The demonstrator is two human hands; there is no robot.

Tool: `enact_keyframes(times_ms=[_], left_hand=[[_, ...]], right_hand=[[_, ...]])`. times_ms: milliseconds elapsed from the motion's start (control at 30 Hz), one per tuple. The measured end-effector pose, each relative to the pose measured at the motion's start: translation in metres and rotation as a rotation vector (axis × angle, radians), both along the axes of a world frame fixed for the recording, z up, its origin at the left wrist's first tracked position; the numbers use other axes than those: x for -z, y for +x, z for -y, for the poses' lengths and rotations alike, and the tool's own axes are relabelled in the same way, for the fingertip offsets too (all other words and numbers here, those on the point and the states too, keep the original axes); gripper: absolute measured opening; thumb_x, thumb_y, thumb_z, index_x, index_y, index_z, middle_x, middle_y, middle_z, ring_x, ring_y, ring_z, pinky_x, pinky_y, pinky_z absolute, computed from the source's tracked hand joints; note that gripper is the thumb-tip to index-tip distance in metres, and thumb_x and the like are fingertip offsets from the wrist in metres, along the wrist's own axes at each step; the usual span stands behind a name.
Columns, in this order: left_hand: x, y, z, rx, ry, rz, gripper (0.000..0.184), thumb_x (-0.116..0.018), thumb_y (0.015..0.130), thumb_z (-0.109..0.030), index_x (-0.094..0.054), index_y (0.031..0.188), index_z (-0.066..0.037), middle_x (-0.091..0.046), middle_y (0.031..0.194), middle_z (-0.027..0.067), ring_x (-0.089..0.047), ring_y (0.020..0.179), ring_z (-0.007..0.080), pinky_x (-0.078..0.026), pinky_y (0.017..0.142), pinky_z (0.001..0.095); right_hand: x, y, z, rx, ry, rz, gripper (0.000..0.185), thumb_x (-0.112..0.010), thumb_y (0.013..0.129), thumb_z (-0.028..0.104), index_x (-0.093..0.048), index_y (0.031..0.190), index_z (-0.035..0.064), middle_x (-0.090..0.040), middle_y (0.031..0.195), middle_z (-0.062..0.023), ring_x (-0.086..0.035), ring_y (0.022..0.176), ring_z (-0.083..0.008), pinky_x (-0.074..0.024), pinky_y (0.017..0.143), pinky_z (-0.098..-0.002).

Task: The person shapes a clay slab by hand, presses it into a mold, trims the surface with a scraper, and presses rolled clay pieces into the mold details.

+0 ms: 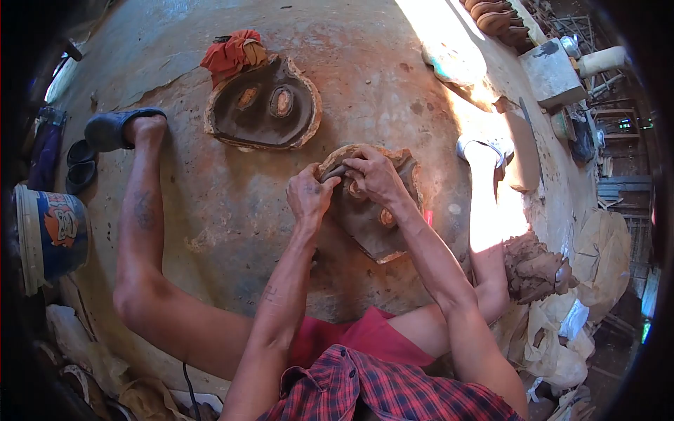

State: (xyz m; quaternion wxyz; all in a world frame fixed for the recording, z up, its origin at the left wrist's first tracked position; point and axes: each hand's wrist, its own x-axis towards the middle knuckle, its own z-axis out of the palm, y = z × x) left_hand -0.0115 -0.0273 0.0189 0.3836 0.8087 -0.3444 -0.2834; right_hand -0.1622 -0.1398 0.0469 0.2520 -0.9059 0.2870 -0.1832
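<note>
A mould-like piece [372,224] with a rough brown rim and dark clay inside lies on the floor between my legs. Both hands are at its upper left edge. My left hand [309,189] pinches one end of a small roll of dark clay [333,172]. The fingers of my right hand [374,173] close on the other end, over the rim. A second such mould [260,119] lies farther off to the left, its dark inside showing two oval raised parts. A red-orange cloth [232,56] rests against its upper left rim.
A bucket [62,228] and dark sandals [81,167] are on the left. A lump of brown clay [530,270] sits beside my right knee, with plastic bags [554,358] below. A grey block [554,74] and stacked brown pieces [495,17] stand at the upper right.
</note>
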Motion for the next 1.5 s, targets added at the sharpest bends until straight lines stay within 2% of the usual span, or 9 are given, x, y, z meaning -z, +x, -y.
enact_keyframes(times_ms=[133,367,567,733,867,1133,1233,1333,1500], left_hand=[[0.011,0.009,0.004,0.069,-0.140,0.022,0.058,-0.091,0.075,-0.033,-0.076,0.126,-0.010,-0.078,0.105,0.0188,-0.076,0.098,0.0362,-0.058,0.084,0.0459],[-0.011,0.003,0.015,0.051,0.017,0.033,0.058,-0.092,0.074,-0.027,-0.076,0.125,-0.005,-0.078,0.108,0.0203,-0.077,0.098,0.0319,-0.059,0.087,0.0407],[0.007,0.011,0.018,0.152,-0.084,0.023,0.057,-0.092,0.074,-0.031,-0.077,0.124,-0.007,-0.078,0.105,0.0197,-0.077,0.096,0.0340,-0.059,0.085,0.0424],[-0.019,0.004,0.026,0.142,0.116,0.120,0.060,-0.091,0.075,-0.038,-0.076,0.126,-0.011,-0.078,0.110,0.0183,-0.076,0.102,0.0347,-0.059,0.087,0.0447],[-0.013,0.015,0.032,0.254,0.028,0.127,0.058,-0.090,0.075,-0.041,-0.077,0.124,-0.012,-0.078,0.110,0.0173,-0.076,0.102,0.0345,-0.059,0.087,0.0458],[-0.028,0.012,0.046,0.282,0.197,0.175,0.057,-0.090,0.075,-0.043,-0.077,0.125,-0.019,-0.078,0.110,0.0157,-0.075,0.103,0.0340,-0.058,0.088,0.0463],[-0.019,0.019,0.047,0.349,0.022,0.164,0.058,-0.090,0.073,-0.046,-0.078,0.122,-0.018,-0.078,0.107,0.0153,-0.075,0.101,0.0341,-0.059,0.087,0.0461],[-0.016,0.018,0.054,0.399,0.085,0.172,0.060,-0.091,0.073,-0.048,-0.078,0.123,-0.017,-0.078,0.108,0.0163,-0.075,0.103,0.0344,-0.058,0.087,0.0460],[-0.020,0.016,0.060,0.383,0.146,0.225,0.061,-0.091,0.074,-0.047,-0.077,0.125,-0.016,-0.078,0.109,0.0177,-0.075,0.101,0.0350,-0.058,0.088,0.0461]], right_hand=[[0.002,-0.003,-0.001,0.074,0.018,0.026,0.021,-0.076,0.086,0.011,-0.079,0.106,0.0055,-0.069,0.103,-0.0149,-0.071,0.098,-0.0338,-0.0592,0.086,-0.0432],[0.000,-0.006,-0.003,0.124,-0.009,-0.058,0.024,-0.080,0.086,0.012,-0.078,0.109,0.0058,-0.070,0.101,-0.0147,-0.071,0.095,-0.0343,-0.0585,0.084,-0.0419],[-0.003,-0.007,-0.008,0.194,0.024,-0.062,0.025,-0.079,0.087,0.013,-0.078,0.111,0.0058,-0.071,0.101,-0.0159,-0.072,0.096,-0.0350,-0.0585,0.085,-0.0431],[0.007,-0.009,-0.008,0.230,0.009,0.021,0.019,-0.075,0.087,0.012,-0.079,0.104,0.0044,-0.069,0.095,-0.0163,-0.070,0.094,-0.0362,-0.0576,0.085,-0.0458],[0.003,-0.012,-0.011,0.258,-0.020,0.043,0.019,-0.075,0.086,0.011,-0.079,0.103,0.0045,-0.069,0.095,-0.0165,-0.069,0.095,-0.0362,-0.0568,0.085,-0.0458],[0.010,-0.011,-0.018,0.429,0.003,0.088,0.012,-0.075,0.087,0.015,-0.080,0.095,0.0065,-0.072,0.095,-0.0141,-0.070,0.093,-0.0345,-0.0566,0.083,-0.0457],[0.005,-0.014,-0.017,0.412,-0.074,0.026,0.017,-0.081,0.085,0.016,-0.081,0.100,0.0063,-0.074,0.094,-0.0126,-0.073,0.085,-0.0327,-0.0584,0.078,-0.0419],[0.005,-0.013,-0.020,0.460,-0.075,0.058,0.017,-0.082,0.084,0.018,-0.081,0.097,0.0066,-0.074,0.092,-0.0118,-0.073,0.079,-0.0323,-0.0587,0.074,-0.0419],[0.009,-0.012,-0.019,0.523,-0.051,0.024,0.011,-0.079,0.085,0.022,-0.081,0.090,0.0123,-0.073,0.094,-0.0098,-0.071,0.084,-0.0321,-0.0524,0.077,-0.0457]])
